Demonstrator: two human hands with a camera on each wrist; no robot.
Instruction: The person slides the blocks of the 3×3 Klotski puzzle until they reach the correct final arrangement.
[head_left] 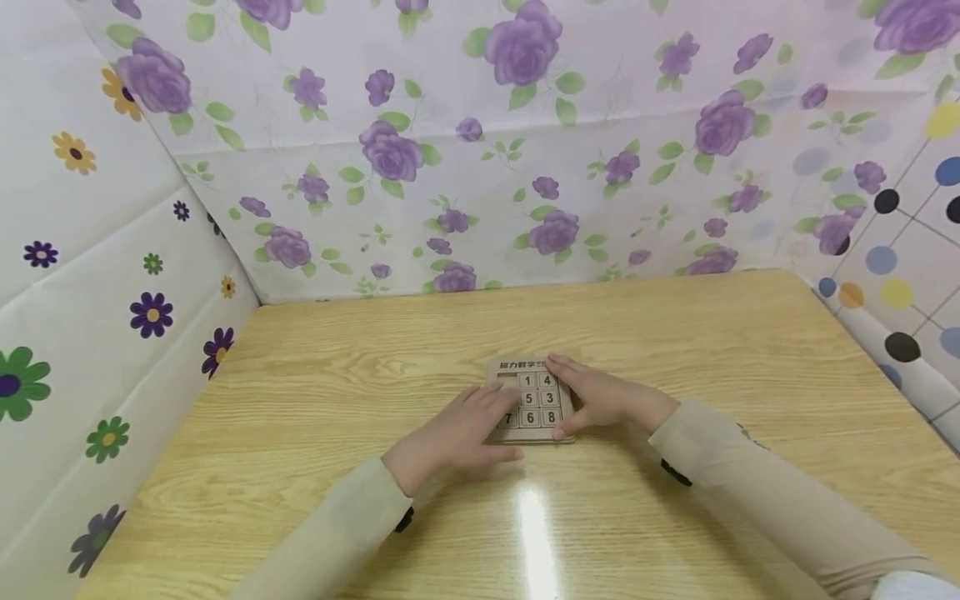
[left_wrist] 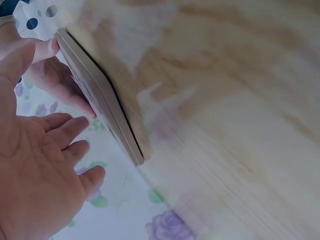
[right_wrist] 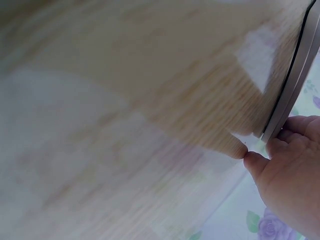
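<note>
A wooden sliding number puzzle lies flat on the table, with Chinese lettering along its top edge. Uncovered tiles read 1 and 4, then 5 and 3, then 7, 6 and 8; a dark gap shows at the top left. My left hand reaches over the puzzle's left side, fingers extended and thumb out past the front edge, hiding the middle-left cell. Along the right side, my right hand holds the frame, thumb at the near corner and forefinger at the far one. The left wrist view shows the puzzle's edge beside loosely bent left fingers.
The wood-grain table reaches back to a wall cloth with purple flowers. A flower-print cloth hangs at the left, a dotted one at the right. Light glares off the table in front of the puzzle.
</note>
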